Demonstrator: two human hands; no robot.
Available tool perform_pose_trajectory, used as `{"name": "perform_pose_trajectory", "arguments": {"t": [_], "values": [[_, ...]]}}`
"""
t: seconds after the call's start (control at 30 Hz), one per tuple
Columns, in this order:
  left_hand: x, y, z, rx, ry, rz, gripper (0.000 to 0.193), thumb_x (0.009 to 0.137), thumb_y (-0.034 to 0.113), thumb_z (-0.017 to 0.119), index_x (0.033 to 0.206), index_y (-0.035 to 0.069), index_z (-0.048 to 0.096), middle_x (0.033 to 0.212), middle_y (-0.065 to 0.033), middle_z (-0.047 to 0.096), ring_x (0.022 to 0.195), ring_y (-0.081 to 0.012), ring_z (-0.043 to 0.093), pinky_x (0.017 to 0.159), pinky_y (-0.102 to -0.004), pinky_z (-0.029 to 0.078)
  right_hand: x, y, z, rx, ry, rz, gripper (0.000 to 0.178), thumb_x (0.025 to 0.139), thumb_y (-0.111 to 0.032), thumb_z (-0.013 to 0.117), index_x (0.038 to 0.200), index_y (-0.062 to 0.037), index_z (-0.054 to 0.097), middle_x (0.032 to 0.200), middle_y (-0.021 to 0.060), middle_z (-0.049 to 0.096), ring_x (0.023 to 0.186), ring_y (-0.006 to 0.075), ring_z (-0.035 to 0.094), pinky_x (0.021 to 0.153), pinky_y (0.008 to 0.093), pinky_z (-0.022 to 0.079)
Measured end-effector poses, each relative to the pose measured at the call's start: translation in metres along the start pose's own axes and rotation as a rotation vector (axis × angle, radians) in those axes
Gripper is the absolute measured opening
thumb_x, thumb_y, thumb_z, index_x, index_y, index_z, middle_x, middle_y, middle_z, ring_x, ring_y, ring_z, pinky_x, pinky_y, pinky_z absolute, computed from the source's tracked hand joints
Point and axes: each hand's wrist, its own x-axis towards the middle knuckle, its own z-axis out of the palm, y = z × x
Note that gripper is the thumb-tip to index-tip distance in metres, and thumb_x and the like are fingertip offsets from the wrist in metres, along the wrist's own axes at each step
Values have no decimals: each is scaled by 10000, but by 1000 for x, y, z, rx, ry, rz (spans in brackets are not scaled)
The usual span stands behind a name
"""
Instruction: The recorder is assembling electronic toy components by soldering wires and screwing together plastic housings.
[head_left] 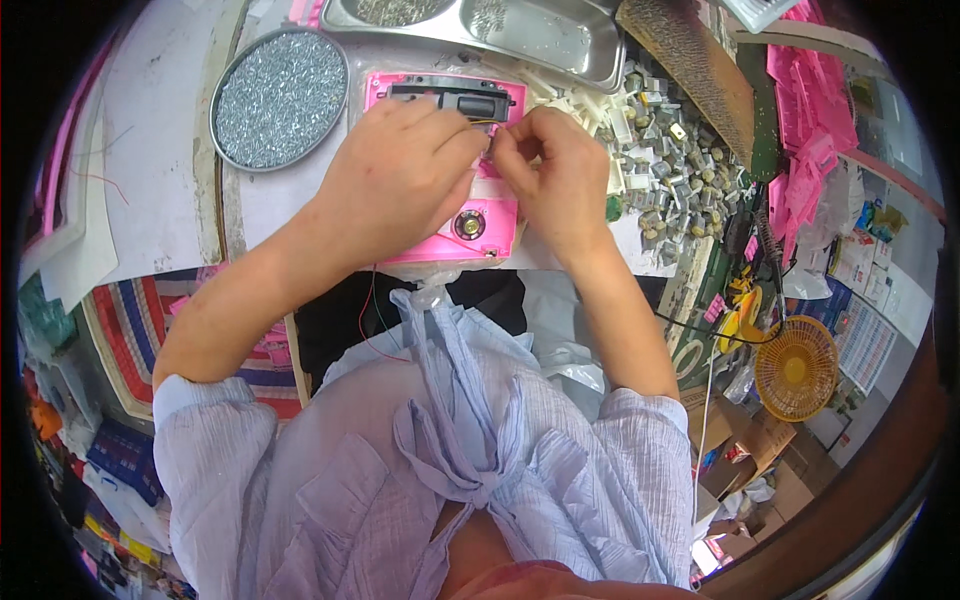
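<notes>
A pink plastic housing (497, 243) lies in front of me at the table's near edge. A black plastic part (465, 88) is set in its far end, and a small round speaker (469, 224) in its near end. My left hand (405, 175) is closed over the housing's left side; its fingertips point right and what they grip is hidden. From the right, my right hand (560, 175) meets it in a pinch, thumb against forefinger, on a thin yellowish wire (484, 122). Red and dark thin wires (365, 318) hang below my left wrist over the table edge.
A round tray of small silver screws (280, 98) stands at left. Metal trays (540, 40) are at the back. Many small metal-and-white parts (680, 165) are heaped at right, beside a brown board (700, 75). Pink plastic pieces (810, 110) and an orange basket (796, 368) lie farther right.
</notes>
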Motion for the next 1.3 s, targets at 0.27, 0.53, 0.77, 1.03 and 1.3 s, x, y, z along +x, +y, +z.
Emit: {"name": "perform_pose_trajectory", "arguments": {"t": [0.27,0.53,0.77,1.03,1.3], "values": [[11,7,10,109,-113,38,592,784,164,724,1352,30,624,970,-79,624,852,-254,585,784,-410,420,-8,14,3,-99,63,-129,165,820,-186,747,874,-49,673,812,130,648,769,354,637,693,424,530],[10,19,12,208,-205,-14,537,822,162,712,1329,4,628,979,-108,590,927,-298,562,888,-465,394,57,102,-159,79,259,181,186,868,-172,774,990,-31,766,818,59,735,732,117,682,681,285,536],[7,20,14,208,-258,-50,539,817,180,706,1320,2,633,941,-113,565,916,-296,551,940,-490,367,142,330,-304,-986,154,856,436,895,-294,687,1296,-125,691,1522,147,488,1396,395,460,1077,479,482],[11,21,14,228,-235,-42,531,796,217,729,1289,29,666,908,-74,559,860,-265,540,915,-472,363,205,395,-319,-999,103,923,470,927,-172,654,1393,-123,620,1648,105,309,1556,410,188,1123,607,415],[-5,11,21,218,-214,-72,603,780,254,716,1340,49,626,957,-106,568,893,-305,543,874,-488,374,181,363,-323,-1296,592,255,180,906,-145,594,893,-55,749,895,171,729,902,369,716,791,483,591]]}}
